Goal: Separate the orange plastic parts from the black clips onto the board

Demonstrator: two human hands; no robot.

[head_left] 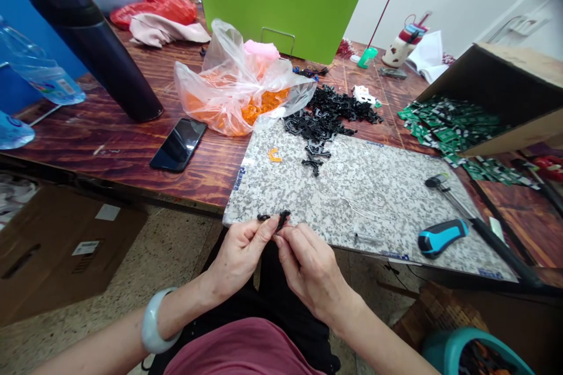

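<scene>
Between my fingertips is a small black plastic part (284,220), held just off the front edge of the speckled board (325,193). My left hand (240,252) pinches it from the left, thumb on top. From the right, my right hand (310,269) closes its fingers against the same part; their tips are partly hidden. Farther back on the board lie a curved orange piece (275,156) and a loose black part (312,164). Beyond them spreads a heap of similar black parts (328,111).
A plastic bag of orange pieces (264,106) and a phone (179,145) are at back left. On the right are a hammer (492,246), a blue-handled tool (442,238) and a cardboard box (523,88) spilling green circuit boards (448,129). A teal bin (444,351) stands below right.
</scene>
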